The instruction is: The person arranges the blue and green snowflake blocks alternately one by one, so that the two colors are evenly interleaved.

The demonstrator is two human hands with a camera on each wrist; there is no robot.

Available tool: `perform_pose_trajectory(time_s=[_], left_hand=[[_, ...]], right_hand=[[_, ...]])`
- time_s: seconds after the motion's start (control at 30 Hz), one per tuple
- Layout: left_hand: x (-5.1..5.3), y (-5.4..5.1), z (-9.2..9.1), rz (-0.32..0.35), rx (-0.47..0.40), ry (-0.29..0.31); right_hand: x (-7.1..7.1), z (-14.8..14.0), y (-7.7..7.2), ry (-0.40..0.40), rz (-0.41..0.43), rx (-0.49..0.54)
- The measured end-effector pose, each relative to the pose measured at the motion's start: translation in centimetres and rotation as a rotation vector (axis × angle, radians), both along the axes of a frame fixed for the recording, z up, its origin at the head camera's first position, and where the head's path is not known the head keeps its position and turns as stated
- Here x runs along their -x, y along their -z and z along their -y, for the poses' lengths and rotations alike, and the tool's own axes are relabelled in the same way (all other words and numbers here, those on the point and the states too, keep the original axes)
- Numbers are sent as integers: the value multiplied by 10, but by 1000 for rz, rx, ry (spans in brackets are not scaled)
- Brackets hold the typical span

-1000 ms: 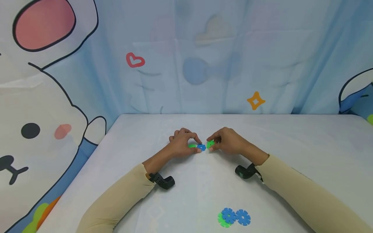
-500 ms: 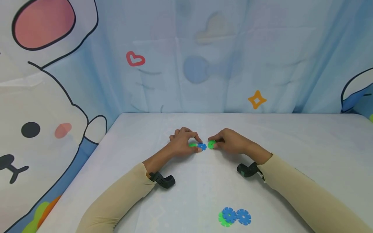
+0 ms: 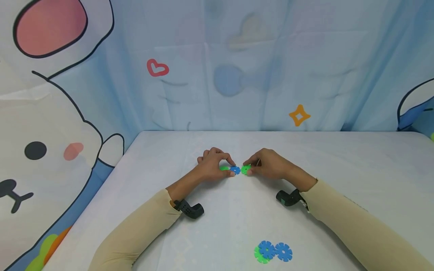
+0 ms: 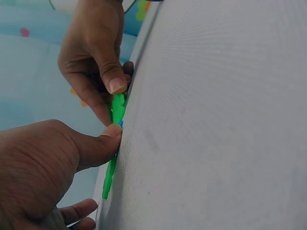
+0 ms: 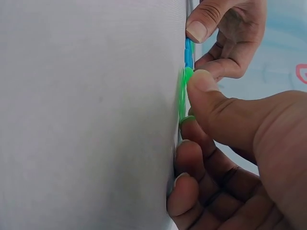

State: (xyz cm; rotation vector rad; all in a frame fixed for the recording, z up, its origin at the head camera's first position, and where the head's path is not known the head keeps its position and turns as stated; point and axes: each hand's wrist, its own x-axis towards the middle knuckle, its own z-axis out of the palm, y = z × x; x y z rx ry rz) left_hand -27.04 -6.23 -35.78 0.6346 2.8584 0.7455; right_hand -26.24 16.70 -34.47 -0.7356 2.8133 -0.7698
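Observation:
Near the table's middle my left hand (image 3: 215, 165) pinches a small blue notched disc (image 3: 235, 170) between thumb and index finger. A green notched disc (image 3: 224, 168) sits to the left of the blue one, partly hidden under that hand. Just to the right, my right hand (image 3: 269, 164) pinches another green notched disc (image 3: 245, 169) by its right edge. The edges of the blue and right green discs are very close; whether they interlock I cannot tell. In the right wrist view the green disc (image 5: 183, 96) appears edge-on below the blue disc (image 5: 188, 52).
Toward the front of the white table (image 3: 203, 241) lie two more blue discs (image 3: 283, 252), one overlapping a green disc (image 3: 259, 256). A printed curtain (image 3: 190, 94) hangs behind the table's back edge. Black wrist cameras (image 3: 191, 211) sit on both forearms.
My right hand shifts slightly right, then turns its green disc and brings it back close to the blue one. My left hand stays nearly still, and the discs at the front stay put.

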Motion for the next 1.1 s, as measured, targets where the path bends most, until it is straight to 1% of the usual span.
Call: perform_pose_trajectory(time_s=[0.17,0.3,0.63,0.83,1.1], left_hand=[[1,1,0,-4,-1,2],[1,2,0,-5,-1,4],[1,0,0,4,-2,3],[1,1,1,4,0,3],[1,1,1,2,0,14]], right_hand=[[1,1,2,16,-17,-25],[2,1,3,13,-29,-30],[1,3,4,24,-33,-39],[0,3,3,36,-23,-37],[-1,4,3,67,11,0]])
